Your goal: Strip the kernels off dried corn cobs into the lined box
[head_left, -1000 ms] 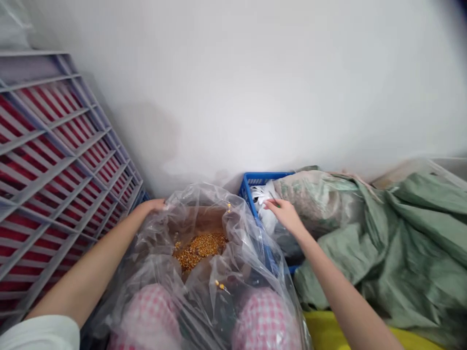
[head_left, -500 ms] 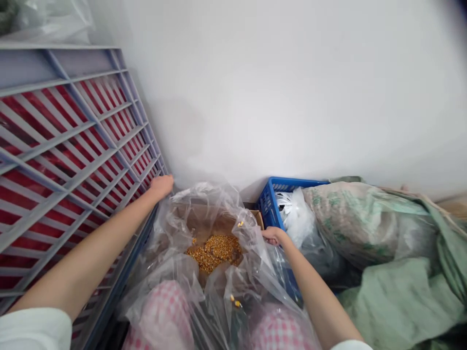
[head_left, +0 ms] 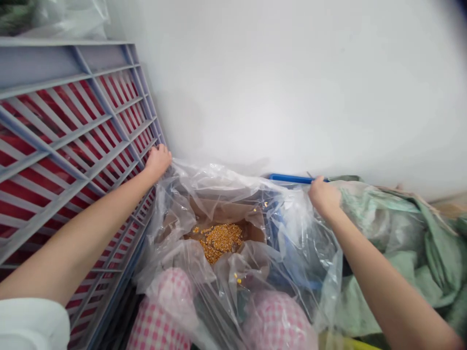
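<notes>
Pinching with tightly curled fingers (head_left: 163,149) of the left hand (head_left: 158,160), left of the frame's centre, at the rim of the clear plastic bag (head_left: 251,255); gripping that rim likewise with the right hand (head_left: 324,196), right of centre (no telling just how the tips meet the film, out of sight from above). Behind, a white wall (head_left: 277,87) across the upper frame. Down the left, a grey slatted crate (head_left: 78,131), red showing through its gaps, just beside the left hand. At right, bunched green sheeting (head_left: 443,253) next to a woven sack (head_left: 383,209). Across the lower centre, the bag, draped over pink checked trousers (head_left: 156,323) and partly over a blue basket (head_left: 292,179). Showing through the film, brown cardboard (head_left: 228,209). Low inside, just below the frame's centre, a shallow heap of yellow kernels (head_left: 222,238). Smallest, a few stray kernels (head_left: 237,278) on the nearer folds. To spread the mouth well, draw both sides apart evenly, with a bunched hold rather than a thin pinch, to lessen any likely tearing. Best also to lift the near folds gently, tipping strays inward.
</notes>
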